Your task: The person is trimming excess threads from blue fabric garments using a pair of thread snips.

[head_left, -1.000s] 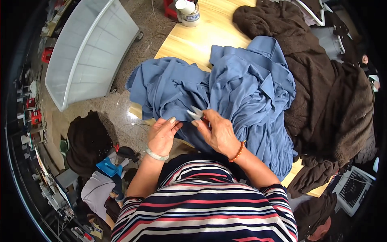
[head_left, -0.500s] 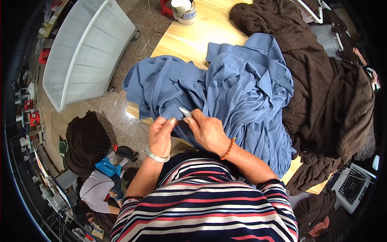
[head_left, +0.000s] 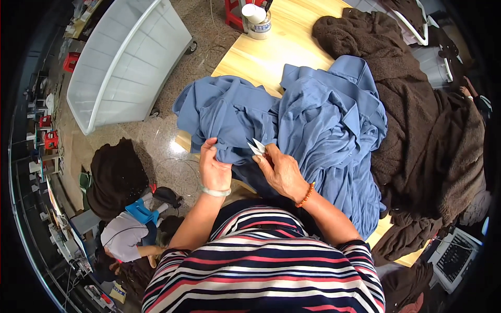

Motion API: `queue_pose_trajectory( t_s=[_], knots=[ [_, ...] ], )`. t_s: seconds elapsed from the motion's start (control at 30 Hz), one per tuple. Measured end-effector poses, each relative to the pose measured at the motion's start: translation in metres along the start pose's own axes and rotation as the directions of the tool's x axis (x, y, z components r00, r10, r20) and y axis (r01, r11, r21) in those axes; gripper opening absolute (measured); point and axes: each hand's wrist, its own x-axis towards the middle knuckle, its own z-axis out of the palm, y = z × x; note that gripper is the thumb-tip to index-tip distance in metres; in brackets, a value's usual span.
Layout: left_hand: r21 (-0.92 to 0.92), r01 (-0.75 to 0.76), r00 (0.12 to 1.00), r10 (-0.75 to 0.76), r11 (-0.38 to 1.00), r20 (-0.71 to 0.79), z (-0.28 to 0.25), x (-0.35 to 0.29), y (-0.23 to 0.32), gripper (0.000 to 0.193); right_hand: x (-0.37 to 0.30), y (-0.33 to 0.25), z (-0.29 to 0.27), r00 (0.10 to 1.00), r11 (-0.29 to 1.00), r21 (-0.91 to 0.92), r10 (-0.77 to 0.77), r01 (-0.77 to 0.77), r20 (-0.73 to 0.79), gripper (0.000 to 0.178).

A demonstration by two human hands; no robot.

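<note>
You are snipping at one blue garment [head_left: 318, 120] on the wooden tabletop [head_left: 282, 47].
Your left hand [head_left: 215, 169] is pinching its near edge; your right hand [head_left: 282, 172] is gripping one small pair of snips [head_left: 257, 147], beside one brown heap [head_left: 422, 120] at right.

Left hand [head_left: 215, 169] pinched shut; right hand [head_left: 282, 172] closed, fingers curled

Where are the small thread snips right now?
In the head view, the small snips sit just left of centre in the right hand, blades against the blue garment edge that the left hand pinches.
</note>
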Motion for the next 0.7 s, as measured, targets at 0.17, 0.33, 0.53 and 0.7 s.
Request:
queue_pose_trajectory(
  t_s=[0.17, 0.33, 0.53, 0.7],
  knots=[
    [0.205, -0.143, 0.976, 0.103, 0.968, 0.192, -0.011, -0.004, -0.004, 0.047, 0.004, 0.004, -0.001, 0.999, 0.999, -0.006, 0.042, -0.042, 0.022, 0.028],
    [0.675, -0.240, 0.966, 0.241, 0.698, 0.095, -0.037, 0.007, -0.008, 0.029, 0.005, 0.008, -0.002, 0.998, 0.998, -0.007, 0.057, -0.057, 0.039, 0.028],
    [0.554, -0.088, 0.995, 0.101, 0.828, 0.008, -0.027, 0.012, 0.007, 0.012, 0.005, 0.011, -0.003, 0.999, 0.999, 0.023, 0.041, -0.042, 0.035, 0.029],
    [0.401, -0.004, 0.993, -0.044, 0.916, 0.111, 0.002, 0.002, 0.019, 0.017, 0.007, -0.005, -0.003, 0.996, 1.000, 0.021, 0.002, -0.004, 0.085, 0.029]
  ],
)
